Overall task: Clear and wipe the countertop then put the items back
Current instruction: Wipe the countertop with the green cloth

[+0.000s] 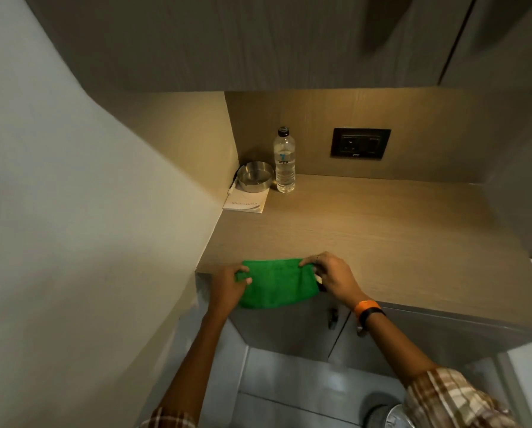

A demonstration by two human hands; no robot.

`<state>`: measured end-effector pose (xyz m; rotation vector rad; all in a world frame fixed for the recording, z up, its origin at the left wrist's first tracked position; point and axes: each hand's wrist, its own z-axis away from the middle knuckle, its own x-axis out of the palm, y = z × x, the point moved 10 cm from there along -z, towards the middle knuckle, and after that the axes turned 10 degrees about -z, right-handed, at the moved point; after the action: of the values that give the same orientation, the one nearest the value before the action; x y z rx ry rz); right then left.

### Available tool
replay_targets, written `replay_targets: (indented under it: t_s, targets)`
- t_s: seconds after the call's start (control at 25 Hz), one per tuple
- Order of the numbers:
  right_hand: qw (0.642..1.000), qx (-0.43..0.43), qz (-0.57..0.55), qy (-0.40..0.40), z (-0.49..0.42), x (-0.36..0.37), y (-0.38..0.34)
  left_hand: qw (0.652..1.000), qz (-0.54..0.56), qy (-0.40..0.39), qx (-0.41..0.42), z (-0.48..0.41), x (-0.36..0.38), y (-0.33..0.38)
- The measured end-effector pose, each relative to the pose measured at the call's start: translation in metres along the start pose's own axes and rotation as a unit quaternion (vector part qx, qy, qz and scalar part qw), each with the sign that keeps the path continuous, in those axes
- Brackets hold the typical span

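Observation:
A green cloth (275,284) hangs stretched over the front edge of the wooden countertop (382,242). My left hand (227,285) pinches its left end and my right hand (332,276) pinches its right end. In the back left corner stand a clear water bottle (285,162) with a black cap and a round metal ashtray (254,177). The ashtray rests on a white notepad (245,204), and a pen (233,185) leans against the side wall beside it.
A black wall socket (360,143) sits on the back panel. Upper cabinets (258,41) overhang the counter. Grey cabinet doors (289,329) with a small handle lie below it. A white wall closes the left side. A metal bin lid (397,417) shows on the floor.

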<state>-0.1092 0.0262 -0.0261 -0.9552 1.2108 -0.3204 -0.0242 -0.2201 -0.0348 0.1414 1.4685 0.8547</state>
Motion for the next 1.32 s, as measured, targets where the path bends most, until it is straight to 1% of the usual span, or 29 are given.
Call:
replay_targets:
  t_s: [0.04, 0.08, 0.16, 0.2, 0.24, 0.32, 0.36, 0.4, 0.44, 0.52, 0.6, 0.68, 0.76, 0.88, 1.0, 1.08, 1.2, 1.32]
  targets:
    - [0.995, 0.028, -0.089, 0.02, 0.008, -0.015, 0.012, 1.0, 0.028, -0.001, 0.009, 0.006, 0.007, 0.014]
    - [0.982, 0.054, -0.176, 0.039, 0.018, -0.029, 0.022, 0.998, 0.061, 0.003, 0.022, 0.011, 0.014, 0.029]
    - [0.938, 0.096, -0.322, 0.082, 0.043, -0.049, 0.041, 0.99, 0.129, 0.008, 0.052, 0.024, 0.032, 0.059]
    - [0.907, 0.116, -0.388, 0.112, 0.058, -0.059, 0.052, 0.985, 0.157, -0.001, 0.071, 0.032, 0.041, 0.079]
    - [0.868, 0.145, -0.452, 0.147, 0.075, -0.069, 0.066, 0.98, 0.18, -0.016, 0.088, 0.038, 0.052, 0.1]
    - [0.766, 0.199, -0.572, 0.216, 0.109, -0.085, 0.095, 0.972, 0.193, -0.046, 0.124, 0.049, 0.074, 0.143]
    - [0.724, 0.204, -0.61, 0.249, 0.127, -0.097, 0.106, 0.969, 0.194, -0.054, 0.142, 0.055, 0.085, 0.167]
    - [0.711, 0.205, -0.61, 0.283, 0.144, -0.11, 0.118, 0.966, 0.199, -0.064, 0.154, 0.06, 0.096, 0.187]
    - [0.715, 0.201, -0.591, 0.315, 0.161, -0.125, 0.128, 0.963, 0.205, -0.077, 0.158, 0.065, 0.107, 0.205]
    - [0.734, 0.195, -0.526, 0.382, 0.206, -0.166, 0.155, 0.957, 0.22, -0.105, 0.16, 0.082, 0.14, 0.245]
    - [0.728, 0.2, -0.492, 0.434, 0.252, -0.203, 0.184, 0.955, 0.214, -0.11, 0.172, 0.103, 0.172, 0.28]
    - [0.715, 0.212, -0.463, 0.479, 0.303, -0.243, 0.225, 0.953, 0.182, -0.112, 0.213, 0.136, 0.213, 0.327]
    - [0.718, 0.225, -0.43, 0.5, 0.346, -0.279, 0.267, 0.946, 0.166, -0.123, 0.249, 0.172, 0.258, 0.372]
    - [0.734, 0.257, -0.371, 0.508, 0.4, -0.323, 0.333, 0.935, 0.16, -0.154, 0.278, 0.223, 0.336, 0.429]
    - [0.756, 0.317, -0.307, 0.483, 0.439, -0.346, 0.408, 0.931, 0.122, -0.2, 0.279, 0.263, 0.431, 0.456]
    - [0.768, 0.361, -0.269, 0.456, 0.454, -0.347, 0.454, 0.934, 0.097, -0.235, 0.25, 0.277, 0.494, 0.454]
    - [0.784, 0.398, -0.221, 0.423, 0.457, -0.337, 0.523, 0.94, 0.084, -0.274, 0.184, 0.275, 0.575, 0.434]
    - [0.811, 0.422, -0.176, 0.364, 0.443, -0.315, 0.589, 0.945, 0.034, -0.274, 0.178, 0.263, 0.644, 0.419]
